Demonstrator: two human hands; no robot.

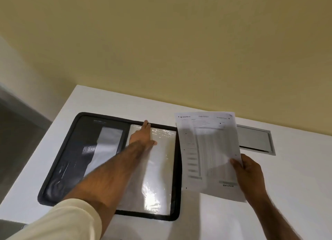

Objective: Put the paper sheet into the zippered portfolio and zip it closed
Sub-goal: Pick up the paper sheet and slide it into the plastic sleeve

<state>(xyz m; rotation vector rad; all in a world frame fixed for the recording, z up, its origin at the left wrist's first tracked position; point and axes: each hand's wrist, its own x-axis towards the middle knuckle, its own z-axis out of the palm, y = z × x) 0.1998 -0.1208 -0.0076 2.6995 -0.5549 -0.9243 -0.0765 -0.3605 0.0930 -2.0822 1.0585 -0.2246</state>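
A black zippered portfolio (pixel 59 160) lies open flat on the white table (pixel 296 177). Its right half holds clear plastic sleeves (pixel 158 177). My left hand (pixel 143 137) reaches across that half, with straight fingers touching the top edge of the sleeves near the portfolio's spine. My right hand (pixel 249 175) grips the lower right edge of a printed paper sheet (pixel 208 153), thumb on top. The sheet is held up just right of the portfolio and overlaps its right border.
A grey recessed cable hatch (pixel 255 141) sits in the table behind the sheet. A yellow wall (pixel 161 51) rises right behind the table's far edge. The table's left edge drops to a grey floor (pixel 18 141).
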